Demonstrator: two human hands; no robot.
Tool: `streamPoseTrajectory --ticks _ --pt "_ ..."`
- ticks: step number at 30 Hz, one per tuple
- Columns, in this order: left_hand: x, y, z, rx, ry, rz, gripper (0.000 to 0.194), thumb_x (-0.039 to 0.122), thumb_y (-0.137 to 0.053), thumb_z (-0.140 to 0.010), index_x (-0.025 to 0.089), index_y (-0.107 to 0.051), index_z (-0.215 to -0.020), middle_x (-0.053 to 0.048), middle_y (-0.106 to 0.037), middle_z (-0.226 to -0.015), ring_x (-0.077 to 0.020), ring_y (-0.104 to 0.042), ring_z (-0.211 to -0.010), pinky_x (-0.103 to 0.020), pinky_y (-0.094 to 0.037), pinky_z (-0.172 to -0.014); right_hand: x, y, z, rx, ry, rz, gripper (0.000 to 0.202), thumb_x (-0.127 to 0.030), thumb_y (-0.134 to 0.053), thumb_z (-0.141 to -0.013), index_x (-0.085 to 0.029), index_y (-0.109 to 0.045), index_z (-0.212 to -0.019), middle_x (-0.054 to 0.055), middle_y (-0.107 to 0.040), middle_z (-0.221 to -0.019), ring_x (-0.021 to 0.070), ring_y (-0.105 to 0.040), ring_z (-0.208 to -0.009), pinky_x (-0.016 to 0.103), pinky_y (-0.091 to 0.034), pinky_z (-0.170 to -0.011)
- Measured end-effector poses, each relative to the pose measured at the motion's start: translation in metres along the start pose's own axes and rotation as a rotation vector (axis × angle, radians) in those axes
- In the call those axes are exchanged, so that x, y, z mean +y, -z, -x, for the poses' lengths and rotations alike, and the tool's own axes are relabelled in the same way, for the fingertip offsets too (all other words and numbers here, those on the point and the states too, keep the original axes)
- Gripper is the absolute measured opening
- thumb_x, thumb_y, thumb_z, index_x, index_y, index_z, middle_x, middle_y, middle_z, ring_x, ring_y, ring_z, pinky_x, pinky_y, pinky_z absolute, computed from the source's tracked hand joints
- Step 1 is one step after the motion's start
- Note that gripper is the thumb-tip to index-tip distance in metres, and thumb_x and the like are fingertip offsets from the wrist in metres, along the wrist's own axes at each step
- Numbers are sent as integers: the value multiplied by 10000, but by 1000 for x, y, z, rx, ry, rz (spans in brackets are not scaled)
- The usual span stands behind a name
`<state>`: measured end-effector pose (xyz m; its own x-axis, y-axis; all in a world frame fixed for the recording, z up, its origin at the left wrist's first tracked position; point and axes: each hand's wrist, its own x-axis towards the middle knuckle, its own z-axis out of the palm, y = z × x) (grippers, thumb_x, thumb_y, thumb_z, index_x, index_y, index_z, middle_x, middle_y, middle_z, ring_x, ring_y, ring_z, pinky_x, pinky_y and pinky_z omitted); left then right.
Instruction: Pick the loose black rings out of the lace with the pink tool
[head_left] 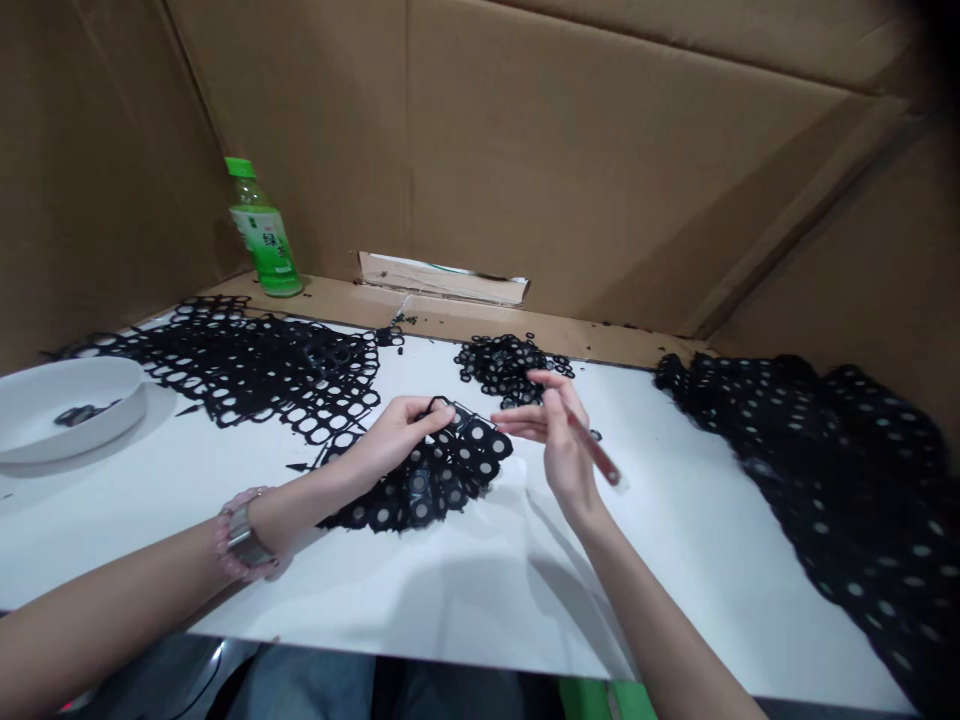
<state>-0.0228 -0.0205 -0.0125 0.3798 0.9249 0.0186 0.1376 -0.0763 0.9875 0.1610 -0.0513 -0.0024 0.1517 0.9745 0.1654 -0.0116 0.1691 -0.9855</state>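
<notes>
Left hand pinches a black perforated sheet (450,480) above the desk (465,590).
The left hand (412,425) grips the sheet's far edge between thumb and fingers, probably to keep that edge steady and exposed to the right hand (566,450), just beside it, which holds a slim brown-handled tool (598,455) with fingers outstretched. A pile of loose rings (499,362) sits just beyond, seemingly for short reach; black netting (255,365) lies left, apparently kept apart from dotted sheets (810,470) at right.
</notes>
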Motion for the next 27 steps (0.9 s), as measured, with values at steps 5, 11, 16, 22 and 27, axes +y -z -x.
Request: streamPoseTrajectory --ticks 5,11,16,22,27 --pt "-2 -4 -2 -19 -65 -84 337 445 -505 -783 157 -493 -608 40 -494 -578 -119 -473 -599 -220 -384 -601 13 -18 6 -152 64 38 325 -310 -617 -720 -215 -314 -649 7 -625 -753 148 -564 -727 283 -412 -699" --pt "-4 -6 2 269 -520 -519 284 333 -561 -787 187 -536 -1029 -65 -574 -994 -202 -513 -933 -333 -381 -854 21 -24 10 -50 136 76 342 -206 -615 -687 -213 -278 -629 -53 -487 -630 98 -417 -590 248 -351 -628" --pt "3 -7 -2 62 -654 -561 171 312 -579 -789 176 -632 -877 -64 -628 -881 -183 -570 -849 -299 -419 -790 22 -23 10 -55 98 -30 353 -227 -616 -679 -214 -267 -623 -54 -493 -613 101 -413 -589 244 -343 -608" --pt "7 -7 -16 -61 -462 -366 231 323 -526 -802 157 -686 -790 -65 -687 -818 -170 -613 -765 -263 -464 -721 26 -21 9 -12 135 -7 307 -232 -594 -673 -214 -291 -625 -50 -455 -630 109 -408 -606 243 -359 -622" --pt "7 -6 -40 37 -307 -255 279 375 -547 -755 131 -672 -705 -48 -676 -663 -168 -607 -649 -256 -479 -638 29 -23 5 67 129 -82 320 -244 -576 -663 -219 -260 -622 -56 -353 -637 103 -406 -605 239 -389 -654"
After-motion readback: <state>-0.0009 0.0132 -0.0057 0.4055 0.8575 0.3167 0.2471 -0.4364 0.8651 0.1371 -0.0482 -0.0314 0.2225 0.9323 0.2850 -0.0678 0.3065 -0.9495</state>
